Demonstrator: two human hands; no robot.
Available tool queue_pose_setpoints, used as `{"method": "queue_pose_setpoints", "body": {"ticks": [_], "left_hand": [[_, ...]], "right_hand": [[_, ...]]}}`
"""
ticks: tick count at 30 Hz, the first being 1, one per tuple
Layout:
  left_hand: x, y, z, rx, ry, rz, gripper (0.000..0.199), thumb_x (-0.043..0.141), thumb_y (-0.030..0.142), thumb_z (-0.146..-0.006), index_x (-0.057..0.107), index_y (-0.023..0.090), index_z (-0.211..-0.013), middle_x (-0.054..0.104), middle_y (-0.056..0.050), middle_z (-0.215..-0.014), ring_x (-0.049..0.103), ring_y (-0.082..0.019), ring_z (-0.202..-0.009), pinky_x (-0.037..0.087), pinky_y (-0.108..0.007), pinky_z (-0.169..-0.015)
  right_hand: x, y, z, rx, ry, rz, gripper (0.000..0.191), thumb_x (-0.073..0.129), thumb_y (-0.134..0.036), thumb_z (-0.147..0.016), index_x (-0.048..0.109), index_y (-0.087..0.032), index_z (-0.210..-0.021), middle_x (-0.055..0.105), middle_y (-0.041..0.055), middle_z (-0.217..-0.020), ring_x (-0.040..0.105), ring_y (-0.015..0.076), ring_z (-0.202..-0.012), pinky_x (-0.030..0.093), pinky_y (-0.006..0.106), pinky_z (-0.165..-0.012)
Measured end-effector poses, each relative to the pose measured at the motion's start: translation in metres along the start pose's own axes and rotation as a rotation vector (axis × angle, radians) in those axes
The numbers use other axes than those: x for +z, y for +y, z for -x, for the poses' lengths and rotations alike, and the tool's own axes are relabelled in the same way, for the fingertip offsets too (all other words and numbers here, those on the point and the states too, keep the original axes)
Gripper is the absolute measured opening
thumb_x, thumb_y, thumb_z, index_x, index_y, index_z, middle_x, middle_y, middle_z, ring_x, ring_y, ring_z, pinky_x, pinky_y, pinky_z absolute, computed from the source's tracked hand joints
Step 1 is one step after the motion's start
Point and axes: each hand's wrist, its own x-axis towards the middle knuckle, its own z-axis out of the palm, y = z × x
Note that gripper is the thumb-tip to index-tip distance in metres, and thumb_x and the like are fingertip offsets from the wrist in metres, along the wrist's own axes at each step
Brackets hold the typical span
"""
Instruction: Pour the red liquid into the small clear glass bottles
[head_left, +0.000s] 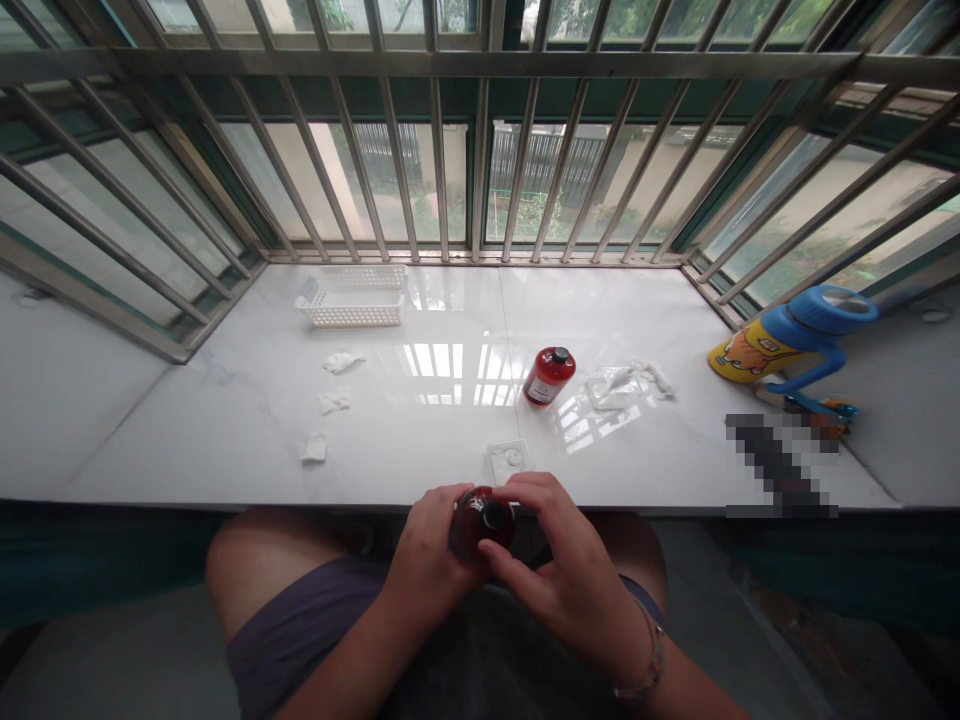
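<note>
A dark red bottle [469, 522] with a black cap [495, 515] is over my lap, just in front of the table edge. My left hand [431, 540] is wrapped round its left side. My right hand [559, 555] is at the bottle's top right, its thumb and index finger spread apart on either side of the cap. Whether those fingertips touch the bottle's shoulder is hard to tell. Just beyond my hands lies a small clear plastic tray [508, 460]. Farther back, a second red bottle [549, 377] with a black cap and pale label stands on the white tabletop.
A white perforated basket [356, 318] sits at the back left. Crumpled white tissues [315, 449] lie in front of it. More clear plastic [613, 390] is right of the standing bottle. A yellow and blue water bottle [780, 340] and a pixelated dark object [776, 465] are far right.
</note>
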Motion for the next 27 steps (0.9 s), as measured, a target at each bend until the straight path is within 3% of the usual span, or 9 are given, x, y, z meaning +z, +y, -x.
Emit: {"method": "queue_pose_setpoints", "body": {"ticks": [7,13,16,19,23,27], "left_hand": [[-0.0015,0.0042,-0.0012,0.03,-0.001,0.012,0.057,0.089,0.031,-0.076,0.066,0.026,-0.128,0.077,-0.007,-0.117,0.075,-0.031,-0.106,0.062,-0.047,-0.094],[-0.0002,0.0025,-0.0012,0.009,0.001,0.005,0.059,0.089,0.031,-0.075,0.065,0.027,-0.129,0.076,-0.009,-0.118,0.074,-0.032,-0.107,0.062,-0.049,-0.094],[0.0002,0.0015,-0.0003,0.003,0.005,0.005,0.059,0.088,0.031,-0.076,0.065,0.026,-0.129,0.076,-0.01,-0.12,0.075,-0.033,-0.108,0.062,-0.051,-0.096],[0.0002,0.0018,-0.0005,0.016,-0.003,0.007,0.059,0.088,0.033,-0.077,0.064,0.026,-0.13,0.076,-0.009,-0.119,0.075,-0.033,-0.108,0.062,-0.05,-0.095],[0.0007,0.0018,-0.0008,0.018,-0.008,-0.007,0.059,0.089,0.032,-0.076,0.065,0.027,-0.13,0.076,-0.009,-0.119,0.074,-0.032,-0.109,0.062,-0.05,-0.096],[0.0006,0.0011,0.0002,0.007,-0.002,-0.012,0.059,0.087,0.029,-0.076,0.064,0.026,-0.13,0.076,-0.01,-0.123,0.075,-0.033,-0.111,0.061,-0.052,-0.098]], "right_hand": [[0.0009,0.0026,-0.0022,-0.055,0.009,0.076,0.039,0.069,-0.014,-0.099,0.06,-0.03,-0.133,0.072,0.0053,-0.109,0.069,0.0251,-0.1,0.061,0.042,-0.087],[0.0011,0.0031,0.0,-0.039,0.0,0.077,0.048,0.069,-0.015,-0.096,0.056,-0.03,-0.14,0.069,0.0103,-0.127,0.068,0.0291,-0.118,0.062,0.047,-0.099],[0.0035,0.0044,0.0019,-0.014,0.036,0.108,0.047,0.075,-0.022,-0.097,0.057,-0.03,-0.138,0.071,0.0089,-0.121,0.07,0.029,-0.111,0.063,0.047,-0.094],[0.0033,0.0029,0.002,0.017,0.03,0.112,0.046,0.071,-0.016,-0.096,0.056,-0.03,-0.138,0.072,0.0068,-0.116,0.071,0.027,-0.105,0.063,0.044,-0.092],[0.001,0.001,0.0017,0.039,-0.029,0.08,0.056,0.066,-0.011,-0.093,0.052,-0.029,-0.143,0.068,0.009,-0.129,0.068,0.028,-0.12,0.061,0.045,-0.103],[0.0028,0.0055,0.0031,0.041,-0.015,0.092,0.058,0.075,-0.021,-0.095,0.049,-0.029,-0.146,0.066,0.0104,-0.13,0.067,0.03,-0.12,0.061,0.05,-0.104]]}}
